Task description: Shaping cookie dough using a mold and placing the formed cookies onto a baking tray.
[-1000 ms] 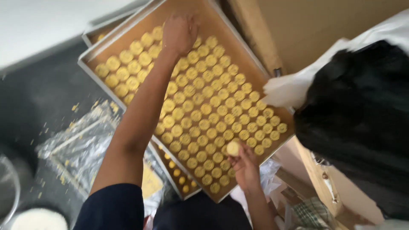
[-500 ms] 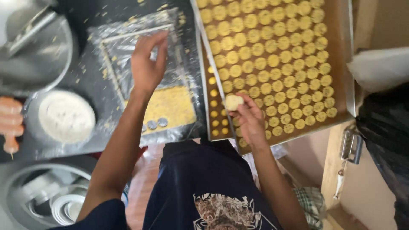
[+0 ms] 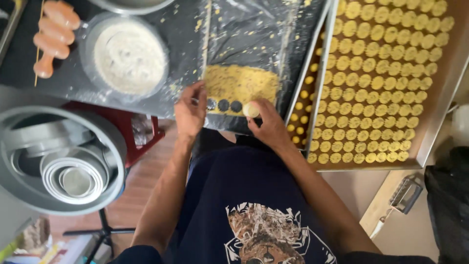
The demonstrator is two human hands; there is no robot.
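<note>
To your left sits a clear round container of pale flour (image 3: 130, 57), with a pink ridged roller (image 3: 53, 30) beside it. Nested metal ring moulds (image 3: 73, 176) lie in a grey bowl (image 3: 14, 188) below.

No packages, labels, signs, screens.

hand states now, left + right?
Left hand: fingers curled at the edge of the flat yellow dough sheet; grip cannot be told.
Right hand: closed on a small round pale cutter.
</note>
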